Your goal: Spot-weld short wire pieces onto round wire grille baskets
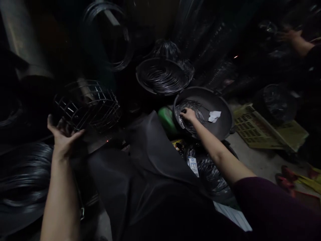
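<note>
At the left, a wire basket-like frame (pixel 94 107) of thin metal rods stands tilted. My left hand (pixel 64 135) is at its near lower edge with fingers and thumb spread. Whether it touches the rods, I cannot tell in the dim light. My right hand (pixel 188 114) reaches into a round dark pan (pixel 224 117), its fingers curled together over a heap of short thin wire pieces (pixel 197 108). What the fingertips hold is hidden. A crumpled white scrap (pixel 214 116) lies in the pan, right of the heap.
Behind the pan is another pan with coiled wire (pixel 164 78). A large wire coil (pixel 27 174) lies at left; a wire ring (pixel 125 40) hangs above. A green rounded object (pixel 167 121) and a yellow crate (pixel 258 130) flank the pan. Another person's hand (pixel 292 35) is at upper right.
</note>
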`<control>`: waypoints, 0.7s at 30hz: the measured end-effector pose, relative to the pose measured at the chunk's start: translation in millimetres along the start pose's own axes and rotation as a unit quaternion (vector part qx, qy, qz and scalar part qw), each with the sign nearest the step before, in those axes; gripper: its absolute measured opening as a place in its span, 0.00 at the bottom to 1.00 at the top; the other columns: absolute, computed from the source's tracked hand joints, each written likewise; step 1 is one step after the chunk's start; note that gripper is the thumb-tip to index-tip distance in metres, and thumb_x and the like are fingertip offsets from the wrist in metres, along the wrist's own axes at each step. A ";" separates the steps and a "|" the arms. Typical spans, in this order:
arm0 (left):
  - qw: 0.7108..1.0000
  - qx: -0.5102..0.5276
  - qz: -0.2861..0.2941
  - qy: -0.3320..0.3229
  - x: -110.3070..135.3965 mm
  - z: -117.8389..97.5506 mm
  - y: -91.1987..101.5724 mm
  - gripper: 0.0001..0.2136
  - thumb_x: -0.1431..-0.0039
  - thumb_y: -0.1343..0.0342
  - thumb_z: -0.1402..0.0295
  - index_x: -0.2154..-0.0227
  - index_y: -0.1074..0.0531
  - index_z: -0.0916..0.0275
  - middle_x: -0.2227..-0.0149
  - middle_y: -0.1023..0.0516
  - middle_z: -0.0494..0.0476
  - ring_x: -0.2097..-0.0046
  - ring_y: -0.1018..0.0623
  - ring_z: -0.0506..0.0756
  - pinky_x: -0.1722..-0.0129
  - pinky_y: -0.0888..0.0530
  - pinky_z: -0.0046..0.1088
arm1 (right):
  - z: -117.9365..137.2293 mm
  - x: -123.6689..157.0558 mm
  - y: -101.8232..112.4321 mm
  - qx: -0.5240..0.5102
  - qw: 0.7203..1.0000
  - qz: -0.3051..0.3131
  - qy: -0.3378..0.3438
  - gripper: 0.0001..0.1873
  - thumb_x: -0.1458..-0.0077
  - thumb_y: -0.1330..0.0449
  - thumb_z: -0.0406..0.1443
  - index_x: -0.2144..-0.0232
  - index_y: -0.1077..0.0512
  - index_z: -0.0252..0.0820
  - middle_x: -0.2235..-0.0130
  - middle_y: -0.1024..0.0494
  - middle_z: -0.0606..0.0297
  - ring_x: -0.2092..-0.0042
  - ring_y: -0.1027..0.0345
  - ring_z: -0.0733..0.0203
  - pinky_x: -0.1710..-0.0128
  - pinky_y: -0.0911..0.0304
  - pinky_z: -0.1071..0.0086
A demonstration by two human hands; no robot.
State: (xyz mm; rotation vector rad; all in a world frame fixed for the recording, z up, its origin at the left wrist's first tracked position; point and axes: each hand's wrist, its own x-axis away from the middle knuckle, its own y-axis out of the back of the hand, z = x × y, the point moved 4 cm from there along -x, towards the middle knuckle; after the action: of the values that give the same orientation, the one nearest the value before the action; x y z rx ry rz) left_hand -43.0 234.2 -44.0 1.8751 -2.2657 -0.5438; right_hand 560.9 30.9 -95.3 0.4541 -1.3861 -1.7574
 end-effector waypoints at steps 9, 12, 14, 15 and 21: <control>0.999 -0.025 -0.038 0.005 3.5 -20.3 0.3 0.51 0.73 0.31 0.62 0.49 0.51 0.08 0.44 0.32 0.17 0.35 0.31 0.61 0.39 0.33 0.62 | -7.8 -21.5 -23.8 -0.041 0.989 0.077 -0.120 0.18 0.41 0.38 0.41 0.54 0.26 0.32 0.50 0.23 0.50 0.52 0.29 0.57 0.49 0.35 0.65; 0.997 0.011 -0.078 -0.009 2.9 -13.4 4.9 0.58 0.84 0.31 0.70 0.48 0.51 0.13 0.46 0.29 0.26 0.42 0.25 0.59 0.46 0.26 0.56 | -33.6 -13.1 -1.1 -0.041 0.988 0.047 -0.141 0.17 0.37 0.43 0.38 0.49 0.29 0.34 0.49 0.23 0.50 0.51 0.29 0.55 0.50 0.36 0.66; 0.995 0.018 -0.100 -0.018 0.4 -9.7 7.6 0.58 0.86 0.31 0.72 0.48 0.49 0.19 0.52 0.27 0.31 0.48 0.24 0.55 0.53 0.22 0.44 | -50.3 -7.8 11.7 -0.033 0.988 0.026 -0.150 0.19 0.36 0.47 0.35 0.45 0.32 0.34 0.47 0.24 0.48 0.50 0.29 0.54 0.48 0.37 0.64; 0.994 0.018 -0.109 -0.023 -0.9 -9.3 8.5 0.58 0.87 0.31 0.72 0.48 0.48 0.21 0.54 0.27 0.33 0.51 0.24 0.53 0.57 0.21 0.38 | -56.0 -6.1 15.2 -0.030 0.988 0.024 -0.147 0.20 0.36 0.47 0.35 0.44 0.32 0.34 0.47 0.25 0.48 0.49 0.29 0.53 0.47 0.38 0.64; 0.994 -0.001 -0.113 -0.010 4.7 -23.6 7.7 0.55 0.86 0.29 0.71 0.50 0.47 0.24 0.56 0.27 0.36 0.57 0.23 0.53 0.66 0.23 0.31 | -56.2 3.9 1.2 -0.014 0.993 0.045 -0.109 0.20 0.45 0.37 0.33 0.50 0.27 0.33 0.49 0.23 0.50 0.48 0.30 0.55 0.45 0.40 0.68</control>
State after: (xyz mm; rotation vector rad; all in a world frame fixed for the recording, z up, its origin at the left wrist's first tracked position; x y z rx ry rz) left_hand -43.1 226.5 -19.9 2.1500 -2.0751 -0.5955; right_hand 599.1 -7.2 -111.8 0.1864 -1.5066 -1.7905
